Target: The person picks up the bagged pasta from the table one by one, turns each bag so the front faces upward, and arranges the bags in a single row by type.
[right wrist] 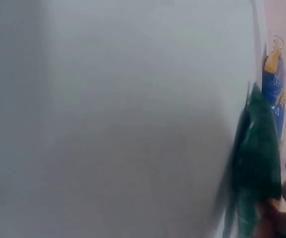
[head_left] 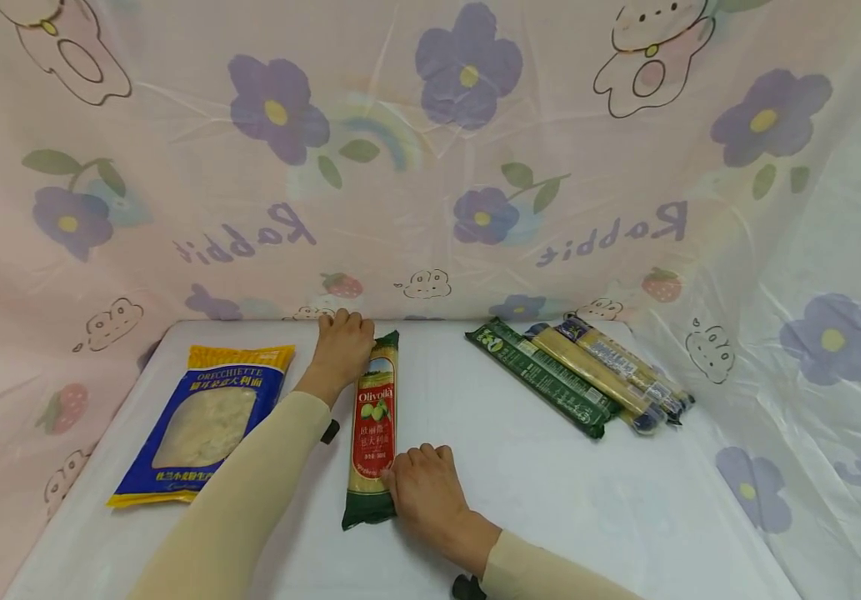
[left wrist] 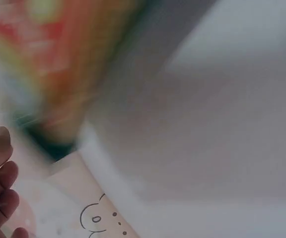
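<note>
**Both hands on the spaghetti**

Your left hand (head_left: 342, 346) rests at the spaghetti pack's (head_left: 373, 425) far end, fingers bent; your right hand (head_left: 424, 492) curls against its near end. Whether either truly grips it, I cannot tell. It lies mid-table (head_left: 520, 467), beside the orecchiette bag (head_left: 205, 421).

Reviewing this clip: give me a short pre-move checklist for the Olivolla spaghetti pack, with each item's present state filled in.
1. Left hand at the far end of the Olivolla spaghetti pack: ok, it rests against that end.
2. Right hand at the near end: ok, fingers touch the pack's right edge.
3. Firm grip by either hand: cannot tell; both wrist views are blurred.
4. Pack lies flat on the white table: ok.
5. Orecchiette bag apart from the pack: ok, the left forearm lies between them.
6. Three other pasta packs away from both hands: ok, at far right.
</note>
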The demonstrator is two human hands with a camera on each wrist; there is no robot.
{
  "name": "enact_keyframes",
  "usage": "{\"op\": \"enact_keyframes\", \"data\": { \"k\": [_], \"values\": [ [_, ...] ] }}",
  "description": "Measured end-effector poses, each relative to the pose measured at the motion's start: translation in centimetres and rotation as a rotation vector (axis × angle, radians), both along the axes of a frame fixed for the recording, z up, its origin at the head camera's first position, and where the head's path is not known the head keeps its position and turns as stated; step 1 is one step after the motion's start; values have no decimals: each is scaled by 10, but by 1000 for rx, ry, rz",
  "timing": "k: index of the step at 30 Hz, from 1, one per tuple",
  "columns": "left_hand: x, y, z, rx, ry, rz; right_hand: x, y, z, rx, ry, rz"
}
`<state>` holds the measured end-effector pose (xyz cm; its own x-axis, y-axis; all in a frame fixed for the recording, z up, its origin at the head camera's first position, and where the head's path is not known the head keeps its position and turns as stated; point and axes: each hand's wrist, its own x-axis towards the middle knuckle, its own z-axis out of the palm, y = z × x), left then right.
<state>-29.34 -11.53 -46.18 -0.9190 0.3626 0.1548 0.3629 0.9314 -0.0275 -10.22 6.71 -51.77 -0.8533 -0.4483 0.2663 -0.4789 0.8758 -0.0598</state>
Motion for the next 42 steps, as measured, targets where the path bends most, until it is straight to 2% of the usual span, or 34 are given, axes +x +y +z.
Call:
{"op": "enact_keyframes", "data": {
  "k": [3, 6, 9, 11, 14, 17, 20, 23, 26, 31, 35, 42],
  "values": [
    [3, -1, 0, 23, 11, 9, -4, 8, 3, 7, -13, 4],
    [10, 1, 1, 30, 5, 13, -14, 27, 4, 4, 61, -1],
    [26, 7, 3, 28, -32, 25, -33, 58, 5, -6, 177, -28],
    [41, 13, 2, 33, -62, 30, -48, 84, 5, -11, 200, -65],
    [66, 25, -4, 56, -96, 10, -71, 127, 6, 4, 148, -141],
    [89, 35, -14, 72, -155, -16, -90, 168, 8, 28, 46, -200],
    [108, 44, -24, 108, -267, 1, -103, 199, 10, 49, -78, -246],
    [120, 47, -33, 139, -388, 38, -110, 219, 9, 78, -195, -279],
    [126, 47, -44, 154, -441, 37, -112, 228, 5, 92, -272, -301],
    [128, 41, -55, 145, -437, 5, -113, 228, -1, 67, -384, -339],
    [129, 30, -56, 107, -419, -17, -112, 223, 0, 49, -426, -346],
    [128, 4, -52, 74, -422, -43, -109, 222, 2, 38, -442, -353]
  ]
}}
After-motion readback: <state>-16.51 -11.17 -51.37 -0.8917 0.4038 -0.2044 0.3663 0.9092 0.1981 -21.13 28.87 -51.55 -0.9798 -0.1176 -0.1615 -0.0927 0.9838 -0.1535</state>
